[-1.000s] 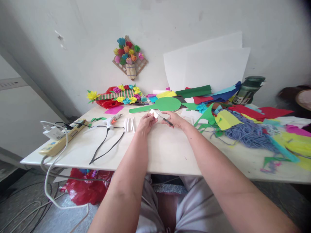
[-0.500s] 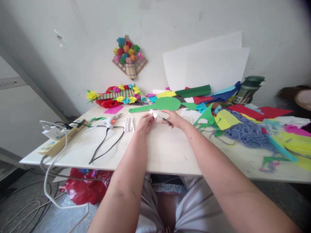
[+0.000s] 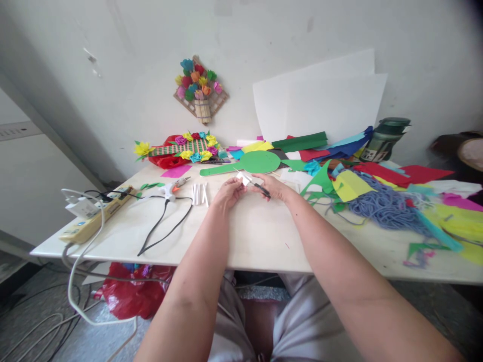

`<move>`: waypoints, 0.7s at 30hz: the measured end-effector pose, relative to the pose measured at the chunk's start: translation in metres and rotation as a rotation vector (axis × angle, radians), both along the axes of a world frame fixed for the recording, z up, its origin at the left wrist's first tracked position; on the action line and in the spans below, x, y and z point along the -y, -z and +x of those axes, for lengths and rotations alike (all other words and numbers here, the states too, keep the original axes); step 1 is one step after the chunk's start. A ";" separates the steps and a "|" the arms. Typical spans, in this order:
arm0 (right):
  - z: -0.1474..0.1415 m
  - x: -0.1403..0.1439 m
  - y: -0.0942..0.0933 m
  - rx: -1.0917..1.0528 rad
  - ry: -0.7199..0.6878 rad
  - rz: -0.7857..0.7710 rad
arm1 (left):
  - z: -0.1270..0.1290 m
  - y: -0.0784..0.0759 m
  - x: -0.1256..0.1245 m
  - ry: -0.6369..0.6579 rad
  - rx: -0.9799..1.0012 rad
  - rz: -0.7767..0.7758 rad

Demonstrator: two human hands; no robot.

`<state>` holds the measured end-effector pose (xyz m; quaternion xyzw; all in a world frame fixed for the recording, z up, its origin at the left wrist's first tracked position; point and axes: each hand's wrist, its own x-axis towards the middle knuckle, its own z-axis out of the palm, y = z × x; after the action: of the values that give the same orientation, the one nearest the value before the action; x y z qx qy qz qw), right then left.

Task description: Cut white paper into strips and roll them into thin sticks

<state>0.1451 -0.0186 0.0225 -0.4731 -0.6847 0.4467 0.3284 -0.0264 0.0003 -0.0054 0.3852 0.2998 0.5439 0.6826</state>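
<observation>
Left grip (image 3: 227, 191) pinches a small white paper piece (image 3: 245, 179), right grip (image 3: 272, 186) closed round scissors (image 3: 261, 188)

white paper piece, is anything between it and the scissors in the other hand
Nothing visible. The left hand pinches the white paper piece, and the scissors in the right hand reach right up to its edge above the table.

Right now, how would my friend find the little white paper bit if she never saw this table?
Start at the big green paddle shape lying in the middle of the table. Just in front of it the left hand and the right hand meet, and the small white paper piece sits pinched at the left hand's fingertips. It is the only white scrap held up off the table; the white sticks lie flat to the left.
</observation>
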 end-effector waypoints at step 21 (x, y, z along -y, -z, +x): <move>-0.006 0.004 -0.002 -0.050 0.067 0.003 | -0.002 -0.005 -0.001 -0.027 -0.021 -0.078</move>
<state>0.1388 -0.0226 0.0241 -0.4837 -0.6608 0.4462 0.3609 -0.0284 0.0008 -0.0008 0.3599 0.3329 0.5370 0.6865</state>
